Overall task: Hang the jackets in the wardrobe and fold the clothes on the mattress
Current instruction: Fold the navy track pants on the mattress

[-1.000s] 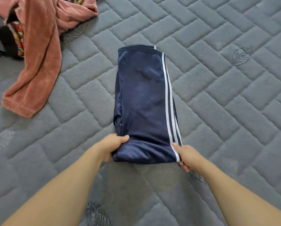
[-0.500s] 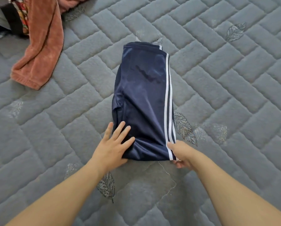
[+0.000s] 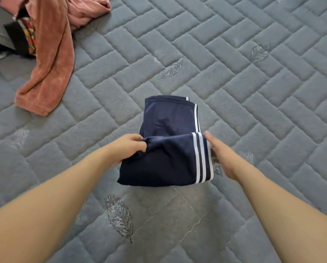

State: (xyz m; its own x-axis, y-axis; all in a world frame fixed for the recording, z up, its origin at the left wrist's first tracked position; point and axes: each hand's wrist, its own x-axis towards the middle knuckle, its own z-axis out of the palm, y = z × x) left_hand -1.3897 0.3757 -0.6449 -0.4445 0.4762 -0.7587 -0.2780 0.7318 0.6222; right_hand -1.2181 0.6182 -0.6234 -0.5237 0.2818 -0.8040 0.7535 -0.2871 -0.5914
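Navy track pants [image 3: 170, 149] with white side stripes lie on the grey quilted mattress [image 3: 253, 111], their near end lifted and doubled over the far half. My left hand [image 3: 124, 149] grips the left edge of that raised fold, fingers curled into the cloth. On the striped right edge my right hand [image 3: 221, 156] holds the fold, its fingers straight along the side and its thumb hidden behind the fabric.
A rust-pink fleece garment [image 3: 50, 59] sprawls at the upper left of the mattress. Beside it sits a heap of dark and patterned clothes [image 3: 24, 37]. Bare mattress stretches to the right and behind the pants.
Both hands have lifted the near end of the pants and carried it forward over the far half. The left hand went from lying flat on the cloth to gripping it.
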